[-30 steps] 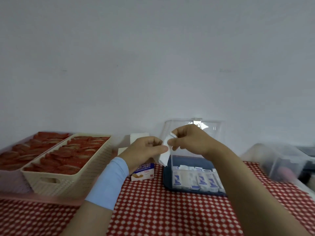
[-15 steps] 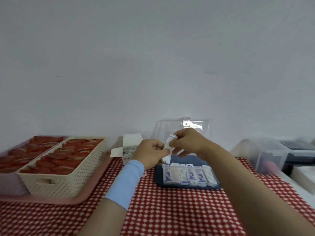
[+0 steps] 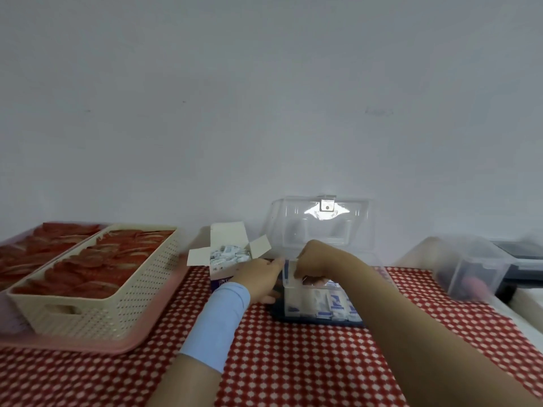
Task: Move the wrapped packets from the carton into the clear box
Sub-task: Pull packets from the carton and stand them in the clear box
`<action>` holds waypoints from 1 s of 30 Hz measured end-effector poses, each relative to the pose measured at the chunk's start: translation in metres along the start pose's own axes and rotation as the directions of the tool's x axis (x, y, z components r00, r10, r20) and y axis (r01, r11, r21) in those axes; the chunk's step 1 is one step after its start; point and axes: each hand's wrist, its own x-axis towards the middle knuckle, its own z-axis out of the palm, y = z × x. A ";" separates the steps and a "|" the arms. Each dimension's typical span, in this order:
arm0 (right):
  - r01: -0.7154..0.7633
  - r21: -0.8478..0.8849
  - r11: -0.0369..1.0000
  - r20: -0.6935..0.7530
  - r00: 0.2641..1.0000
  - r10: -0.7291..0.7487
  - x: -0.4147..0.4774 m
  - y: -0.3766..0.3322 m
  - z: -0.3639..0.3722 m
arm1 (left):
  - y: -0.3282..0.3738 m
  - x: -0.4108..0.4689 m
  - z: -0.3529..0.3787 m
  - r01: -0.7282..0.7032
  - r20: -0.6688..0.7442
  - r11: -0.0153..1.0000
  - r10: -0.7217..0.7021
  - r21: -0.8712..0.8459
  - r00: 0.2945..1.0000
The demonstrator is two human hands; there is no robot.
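White packet [image 3: 286, 270] has dropped from lid [image 3: 320, 230] height to the box's [image 3: 292, 301] nine-o'clock rim, my right hand [image 3: 316, 259] pinching it, left hand [image 3: 258, 277] touching it with its grip unclear, so I judge it nearly filed, the carton [image 3: 223, 270] still stocked at ten o'clock.

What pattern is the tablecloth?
The tablecloth is red with small white checks; head view.

Plain pale grey wall [image 3: 264, 98] fills upper view; red-white checked tablecloth [image 3: 293, 362] below.

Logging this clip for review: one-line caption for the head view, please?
Left hand and right hand ease a wrapped packet into the open clear box, next to the open carton.
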 end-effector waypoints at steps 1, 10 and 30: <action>0.002 -0.052 0.999 0.011 1.000 -0.001 0.003 -0.003 0.003 | 0.001 0.000 -0.001 0.002 0.014 1.000 -0.002 -0.023 1.000; 0.016 -0.399 0.917 0.060 0.998 0.009 0.008 -0.010 0.018 | -0.003 0.013 -0.004 -0.002 0.040 0.997 0.005 -0.081 0.999; -0.024 -0.591 0.806 -0.053 0.999 -0.009 0.005 -0.020 0.020 | -0.002 0.007 -0.007 -0.028 0.053 1.000 0.029 -0.006 0.998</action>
